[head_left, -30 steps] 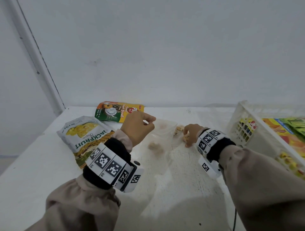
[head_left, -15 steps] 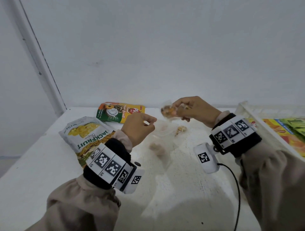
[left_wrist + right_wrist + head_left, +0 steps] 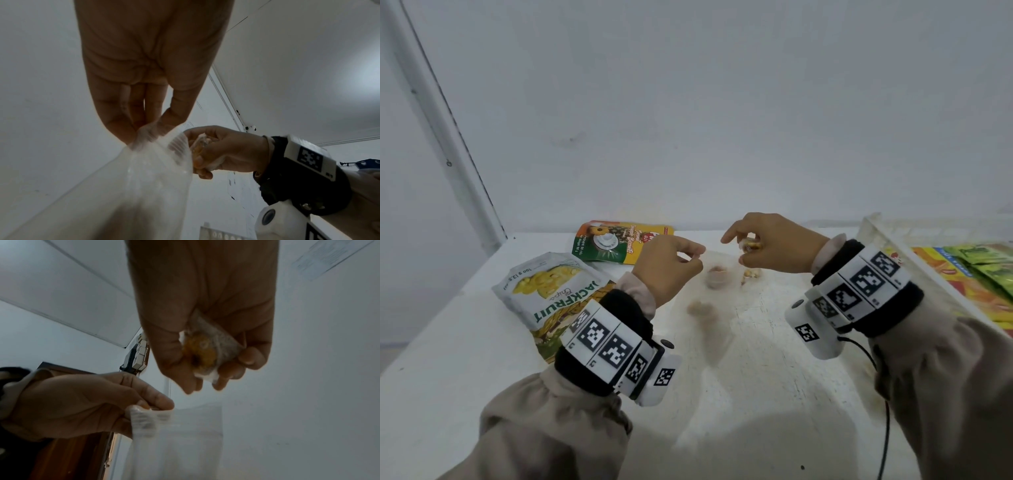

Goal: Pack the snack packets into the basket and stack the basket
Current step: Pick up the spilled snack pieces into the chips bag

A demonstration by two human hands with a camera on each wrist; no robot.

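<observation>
My left hand (image 3: 695,256) pinches the top edge of a clear plastic bag (image 3: 717,301) and holds it up above the table; the pinch shows in the left wrist view (image 3: 141,128). My right hand (image 3: 748,246) grips a small clear-wrapped orange snack (image 3: 203,353) just right of the bag's mouth. A second small snack (image 3: 751,274) lies on the table below it. A Jackfruit chips packet (image 3: 551,294) and a green-and-yellow biscuit packet (image 3: 616,241) lie at the left. The white basket (image 3: 893,246) stands at the right.
The basket holds several orange and green packets (image 3: 979,270). The white table (image 3: 756,394) meets a white wall at the back. A cable (image 3: 883,428) hangs from my right wrist camera near the table's front right.
My right hand picked a small wrapped snack off the table, lifted it and brought it beside the bag's mouth. My left hand kept holding the bag up.
</observation>
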